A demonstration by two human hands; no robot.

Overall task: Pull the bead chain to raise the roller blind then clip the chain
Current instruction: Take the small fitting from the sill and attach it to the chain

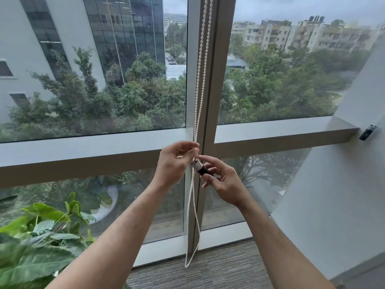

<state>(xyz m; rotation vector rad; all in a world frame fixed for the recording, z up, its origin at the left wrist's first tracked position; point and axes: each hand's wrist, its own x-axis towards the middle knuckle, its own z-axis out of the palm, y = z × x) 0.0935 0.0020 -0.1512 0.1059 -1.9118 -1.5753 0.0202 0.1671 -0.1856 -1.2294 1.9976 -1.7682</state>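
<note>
A white bead chain (200,65) hangs in two strands down the window's centre post and loops just above the carpet. My left hand (174,163) pinches the chain at the level of the horizontal window bar. My right hand (223,180) grips a small clip (200,167), black with a white end, pressed against the chain just below my left fingers. No roller blind fabric is in view; the glass is uncovered.
A leafy green plant (39,236) stands at the lower left. The window post (216,80) and horizontal bar (83,151) lie ahead. A white wall (333,205) juts in at the right with a small black clip (367,132) on it. Grey carpet (208,272) below.
</note>
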